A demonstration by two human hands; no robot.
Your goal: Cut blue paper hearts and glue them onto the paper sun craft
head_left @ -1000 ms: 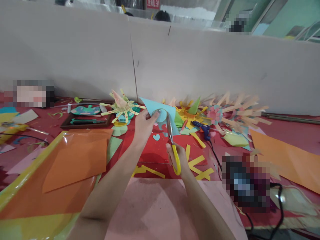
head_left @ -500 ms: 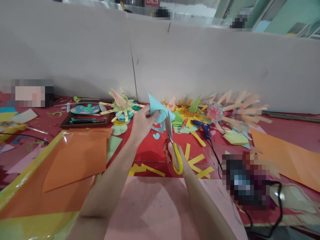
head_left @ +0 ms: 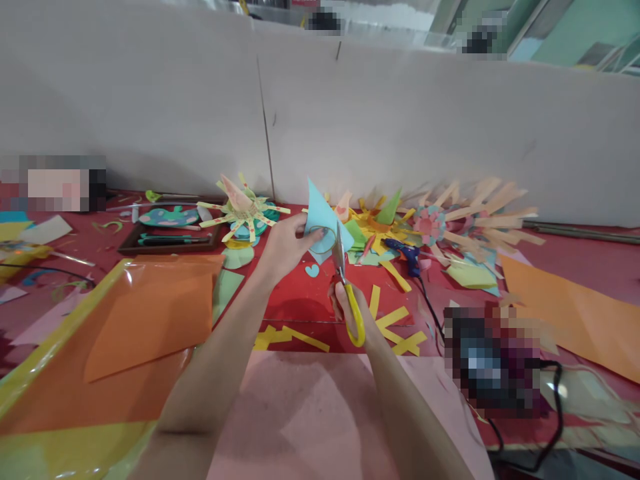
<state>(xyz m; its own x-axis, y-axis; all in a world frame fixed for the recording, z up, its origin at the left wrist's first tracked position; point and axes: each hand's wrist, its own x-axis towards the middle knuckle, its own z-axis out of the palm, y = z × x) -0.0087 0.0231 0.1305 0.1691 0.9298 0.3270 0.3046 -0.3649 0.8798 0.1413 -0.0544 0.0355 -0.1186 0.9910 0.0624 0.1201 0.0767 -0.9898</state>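
Note:
My left hand pinches a piece of light blue paper, raised over the red table with a pointed corner upward. A rounded outline shows on the paper beside my thumb. In my right hand are scissors with yellow handles, their blades pointing up and meeting the paper's right part. Whether the blades are parted is hard to see. Below the paper, a small blue paper heart lies on a red sheet.
Yellow paper strips lie around the red sheet. Paper flowers stand along the white partition. A blue glue gun with a cord rests at the right. Orange paper is left, pink paper in front.
The blue paper has turned in my left hand, its tip now higher and further right. The scissors have hardly moved.

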